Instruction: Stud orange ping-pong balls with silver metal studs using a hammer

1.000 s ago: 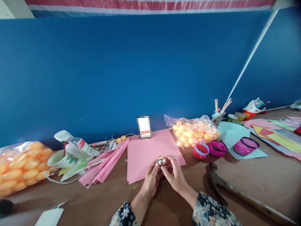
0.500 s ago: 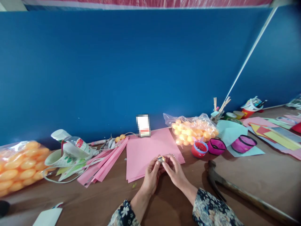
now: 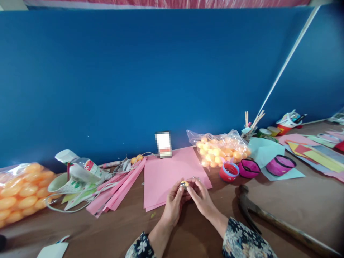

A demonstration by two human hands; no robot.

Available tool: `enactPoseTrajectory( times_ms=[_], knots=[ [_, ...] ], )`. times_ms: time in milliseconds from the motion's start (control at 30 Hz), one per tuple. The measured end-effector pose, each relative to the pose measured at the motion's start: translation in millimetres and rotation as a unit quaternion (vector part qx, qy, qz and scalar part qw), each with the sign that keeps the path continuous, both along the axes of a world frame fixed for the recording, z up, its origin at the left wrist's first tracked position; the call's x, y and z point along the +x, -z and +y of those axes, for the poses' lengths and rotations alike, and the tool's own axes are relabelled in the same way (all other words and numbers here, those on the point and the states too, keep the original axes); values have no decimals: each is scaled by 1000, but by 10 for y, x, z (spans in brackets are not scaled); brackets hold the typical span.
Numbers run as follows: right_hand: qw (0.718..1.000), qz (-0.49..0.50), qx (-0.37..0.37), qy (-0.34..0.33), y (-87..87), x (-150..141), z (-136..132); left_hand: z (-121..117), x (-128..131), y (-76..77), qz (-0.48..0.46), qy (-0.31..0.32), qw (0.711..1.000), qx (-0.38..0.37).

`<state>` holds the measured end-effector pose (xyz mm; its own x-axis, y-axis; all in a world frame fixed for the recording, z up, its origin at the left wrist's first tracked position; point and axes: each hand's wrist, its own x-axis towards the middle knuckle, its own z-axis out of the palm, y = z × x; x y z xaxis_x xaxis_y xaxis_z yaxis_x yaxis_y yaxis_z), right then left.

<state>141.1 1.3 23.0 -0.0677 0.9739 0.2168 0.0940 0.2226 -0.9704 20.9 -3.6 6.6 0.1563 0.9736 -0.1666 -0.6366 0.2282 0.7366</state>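
Between my fingertips sits a small orange piece with dark and shiny parts [image 3: 184, 184]; its exact kind is too small to make out. My left hand [image 3: 173, 205] pinches it from the left, thumb on the near side. From the other side my right hand [image 3: 202, 200] grips it too, with thumb and fingers closed. Both hands are over the front edge of the pink paper sheets [image 3: 168, 172], which lie on the brown table [image 3: 107, 233]. My fingers partly cover the piece.
A claw hammer [image 3: 279, 218] lies at the right. Behind are a bag of orange balls [image 3: 217, 150], a red cup [image 3: 229, 172] and magenta rings [image 3: 281, 165]. On the left are pink strips [image 3: 120, 188], a plastic bottle [image 3: 90, 168] and another bag of orange balls [image 3: 24, 191].
The small piece has turned slightly in my fingers and shows more of its orange side. My hands stay in nearly the same place, and the view has shifted a little.
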Motion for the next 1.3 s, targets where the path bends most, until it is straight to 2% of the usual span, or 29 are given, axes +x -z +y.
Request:
enactPoseTrajectory(
  times_ms=[333, 500, 667, 967, 1300],
  knots=[
    [1000, -9, -12, 22, 56, 27, 25, -18, 4, -39, -27, 19, 999, -8],
    [993, -103, 46, 35, 7, 45, -1, -18, -11, -40, -53, 21, 998, -17],
    [986, -134, 93, 25, -51, 36, -17, -15, -15, -24, -57, 19, 998, -16],
    [984, -132, 116, 45, -42, 38, -45, -22, -7, -68, -53, 37, 998, -14],
    [993, -88, 80, 22, -66, 33, -27, 5, -14, -44, -38, 34, 999, -13]
  ],
)
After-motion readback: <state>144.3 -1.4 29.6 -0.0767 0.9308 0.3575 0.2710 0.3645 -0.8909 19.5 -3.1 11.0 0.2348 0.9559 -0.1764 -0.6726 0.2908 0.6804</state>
